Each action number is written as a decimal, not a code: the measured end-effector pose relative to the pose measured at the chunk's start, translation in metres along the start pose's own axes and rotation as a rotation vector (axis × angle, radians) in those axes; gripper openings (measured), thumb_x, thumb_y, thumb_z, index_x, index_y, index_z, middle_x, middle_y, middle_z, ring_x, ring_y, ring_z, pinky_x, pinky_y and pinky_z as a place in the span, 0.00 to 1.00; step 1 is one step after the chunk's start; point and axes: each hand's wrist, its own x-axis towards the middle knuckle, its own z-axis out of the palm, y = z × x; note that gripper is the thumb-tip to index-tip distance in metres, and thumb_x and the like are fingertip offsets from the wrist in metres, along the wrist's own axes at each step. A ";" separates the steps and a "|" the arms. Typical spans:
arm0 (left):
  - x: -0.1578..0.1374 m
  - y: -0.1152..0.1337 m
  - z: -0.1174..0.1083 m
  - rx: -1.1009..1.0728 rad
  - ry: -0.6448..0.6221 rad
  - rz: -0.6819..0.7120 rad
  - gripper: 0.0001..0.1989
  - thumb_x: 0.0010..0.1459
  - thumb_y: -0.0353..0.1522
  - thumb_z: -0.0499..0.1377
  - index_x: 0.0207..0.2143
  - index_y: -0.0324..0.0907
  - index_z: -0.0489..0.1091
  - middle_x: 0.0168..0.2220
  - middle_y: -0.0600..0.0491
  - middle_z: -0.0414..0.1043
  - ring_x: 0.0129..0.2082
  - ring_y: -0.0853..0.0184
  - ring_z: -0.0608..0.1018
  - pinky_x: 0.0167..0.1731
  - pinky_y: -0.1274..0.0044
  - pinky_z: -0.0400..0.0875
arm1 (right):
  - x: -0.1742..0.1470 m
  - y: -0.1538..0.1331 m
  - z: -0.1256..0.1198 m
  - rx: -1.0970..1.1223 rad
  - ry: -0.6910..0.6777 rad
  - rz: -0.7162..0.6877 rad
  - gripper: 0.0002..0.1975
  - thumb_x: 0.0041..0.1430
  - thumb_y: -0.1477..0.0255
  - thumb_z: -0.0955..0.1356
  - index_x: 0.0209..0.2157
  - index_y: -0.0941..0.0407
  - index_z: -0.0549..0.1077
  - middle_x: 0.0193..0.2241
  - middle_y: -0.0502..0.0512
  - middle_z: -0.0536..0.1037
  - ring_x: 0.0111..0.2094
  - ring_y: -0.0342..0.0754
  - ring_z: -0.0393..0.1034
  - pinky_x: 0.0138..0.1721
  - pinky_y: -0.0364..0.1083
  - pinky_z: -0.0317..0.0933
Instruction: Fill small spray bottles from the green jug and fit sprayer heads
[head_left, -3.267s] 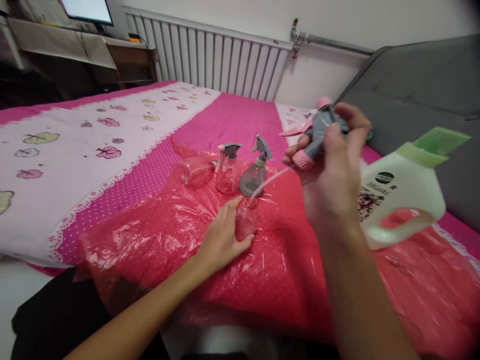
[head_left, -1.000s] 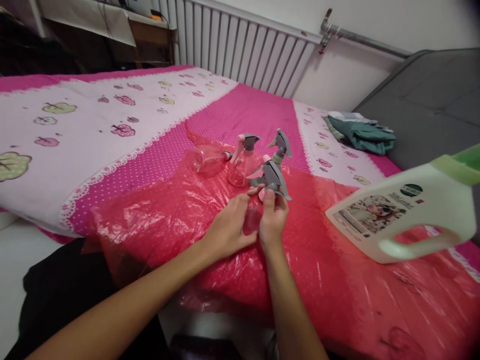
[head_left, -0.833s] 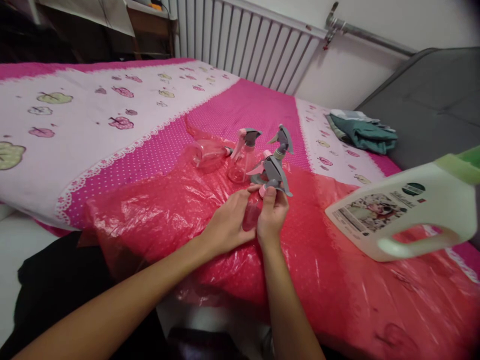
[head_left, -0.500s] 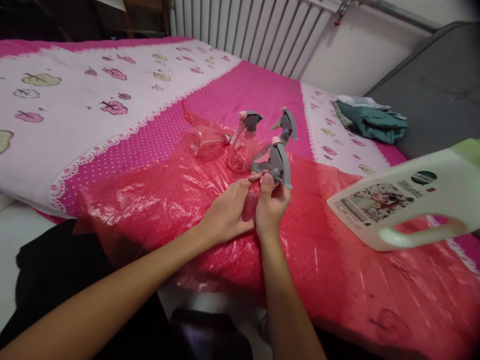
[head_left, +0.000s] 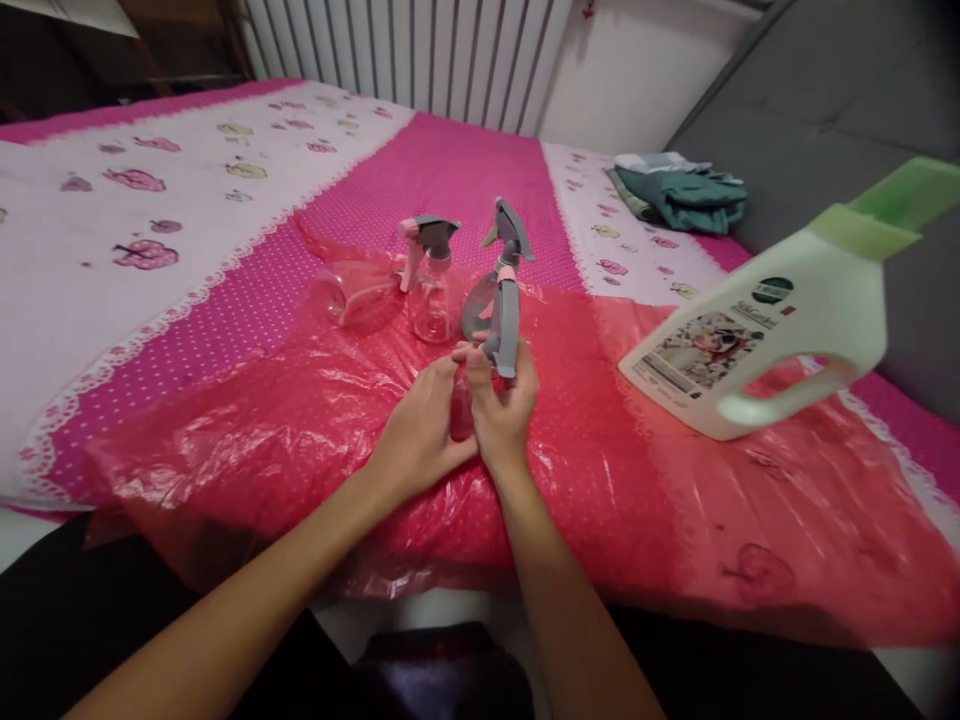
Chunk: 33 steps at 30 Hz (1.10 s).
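on the red plastic sheet [head_left: 585, 450] at the near side of the bed, seen from the head view, a person's two bare hands meet around a small clear bottle [head_left: 461, 405]. the left hand [head_left: 421, 425] has its fingers curled about the bottle's body, while the right hand [head_left: 504, 415] grips the grey-and-pink spray head [head_left: 507, 320] low down, near the bottle's neck. the step in hand looks to be fastening spray head to bottle; whether the threads have caught cannot be told, as the fingers hide the collar. the next move probably calls for a firm left hold and a level twist from the right.

just beyond stand a grey spray bottle [head_left: 478, 305], partly behind the held spray head, and a pink spray bottle [head_left: 430, 310]; both are close enough that a wide turn might knock them. a clear bottle on its side [head_left: 364, 292] lies to their left. a large white jug [head_left: 832, 290] sits tilted in view at the right, apart from the hands, with folded cloths [head_left: 682, 195] farther back.
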 end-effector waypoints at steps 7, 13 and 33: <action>0.002 0.004 -0.002 0.024 0.006 0.047 0.43 0.65 0.43 0.68 0.74 0.49 0.49 0.71 0.37 0.64 0.70 0.46 0.72 0.67 0.52 0.73 | -0.001 -0.001 -0.001 0.055 -0.018 -0.021 0.13 0.71 0.56 0.67 0.45 0.50 0.75 0.37 0.49 0.85 0.39 0.48 0.82 0.46 0.51 0.75; 0.003 0.004 -0.002 0.024 0.015 0.049 0.44 0.64 0.45 0.69 0.73 0.48 0.49 0.70 0.36 0.66 0.69 0.45 0.74 0.65 0.51 0.74 | -0.002 -0.003 -0.003 0.106 -0.054 -0.038 0.15 0.72 0.58 0.63 0.47 0.51 0.75 0.38 0.50 0.85 0.40 0.49 0.82 0.46 0.51 0.74; 0.002 0.006 -0.004 0.003 -0.007 0.035 0.38 0.62 0.35 0.68 0.69 0.50 0.56 0.67 0.40 0.70 0.67 0.45 0.75 0.64 0.51 0.74 | -0.007 0.009 -0.001 -0.026 0.049 0.026 0.24 0.61 0.58 0.76 0.52 0.48 0.65 0.41 0.50 0.83 0.40 0.49 0.82 0.46 0.52 0.76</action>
